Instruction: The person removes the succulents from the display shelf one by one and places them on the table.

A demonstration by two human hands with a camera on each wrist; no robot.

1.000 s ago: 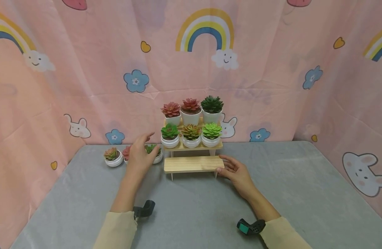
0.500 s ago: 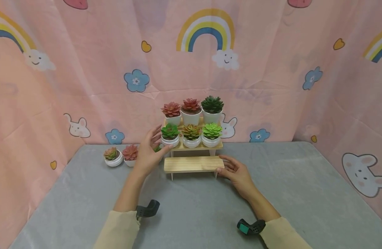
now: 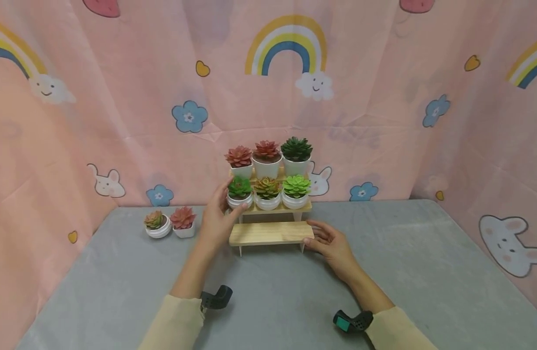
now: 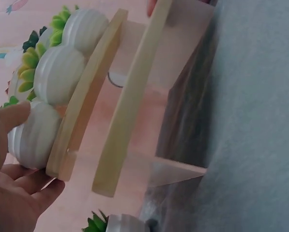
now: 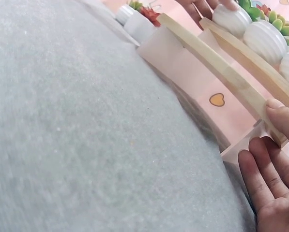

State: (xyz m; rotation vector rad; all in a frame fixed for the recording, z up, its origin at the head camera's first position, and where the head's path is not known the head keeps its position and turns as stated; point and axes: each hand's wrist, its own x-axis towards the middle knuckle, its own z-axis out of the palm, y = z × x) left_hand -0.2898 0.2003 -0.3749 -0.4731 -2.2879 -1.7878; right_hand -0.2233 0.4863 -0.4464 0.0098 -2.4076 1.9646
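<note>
A tiered wooden plant stand (image 3: 270,234) holds white-potted succulents on its top and middle tiers, while its lowest board is bare. My left hand (image 3: 217,218) grips the green succulent (image 3: 240,188) at the left end of the middle tier. In the left wrist view, the thumb lies against its ribbed white pot (image 4: 37,137) and the other fingers reach behind it, by the board's end. My right hand (image 3: 334,247) holds the right end of the lowest board (image 5: 226,75), thumb on the board and fingers beside the clear support.
Two potted succulents, one green-orange (image 3: 158,224) and one pink (image 3: 183,222), stand on the grey table (image 3: 119,282) to the left. A green potted one (image 4: 127,223) near the stand is hidden behind my left hand in the head view. A pink printed curtain (image 3: 369,160) hangs behind.
My left hand has moved right from over the table succulents to the middle tier's left pot, which now sits slightly closer to its neighbour. The right hand stays at the board.
</note>
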